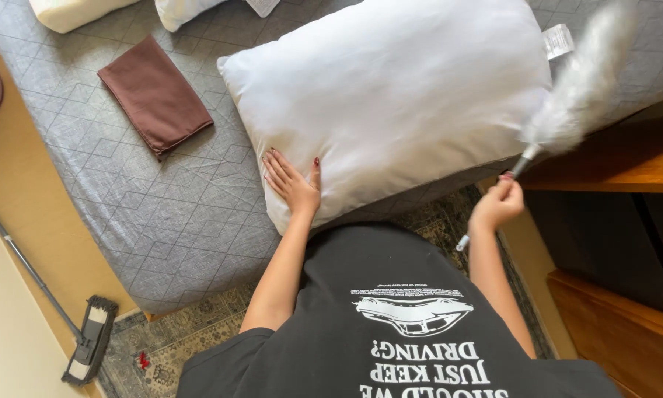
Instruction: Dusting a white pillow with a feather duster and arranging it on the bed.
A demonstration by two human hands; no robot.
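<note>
A grey quilted mattress fills most of the view and serves as the reference for everything else. On it, toward its near edge, lies a large white pillow, slightly overhanging that edge. Further in on the mattress, apart from the pillow, rests a folded brown cloth, and two more pale cushions sit at the far edge. Beside the mattress, on the person's right, stands a wooden nightstand. On the floor off the mattress's other side lies a flat mop, its head touching a patterned rug.

The left hand lies flat on the pillow's near corner, fingers spread and palm down. The right hand hovers just off the mattress's near edge, fingers curled tight around the thin handle of a feather duster, whose fluffy grey head blurs over the pillow's right end.
</note>
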